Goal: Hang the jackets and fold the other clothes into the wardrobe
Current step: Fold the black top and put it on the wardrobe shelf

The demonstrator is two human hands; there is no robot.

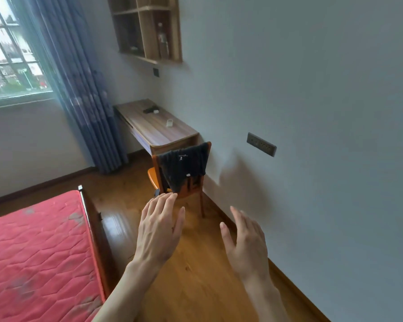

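Note:
A black garment (184,166) with a small white label hangs draped over the back of an orange wooden chair (197,196) beside the wall. My left hand (159,228) is stretched out in front of me with straight fingers, its fingertips just short of the chair. To its right, my right hand (244,240) is held out the same way, empty and apart from the chair. No wardrobe is in view.
A bed with a bare red mattress (37,249) fills the lower left. A wooden desk (154,124) with small items stands past the chair against the wall, under a wall shelf (149,29). Blue curtains (84,89) hang by the window. Wooden floor (196,275) lies between bed and wall.

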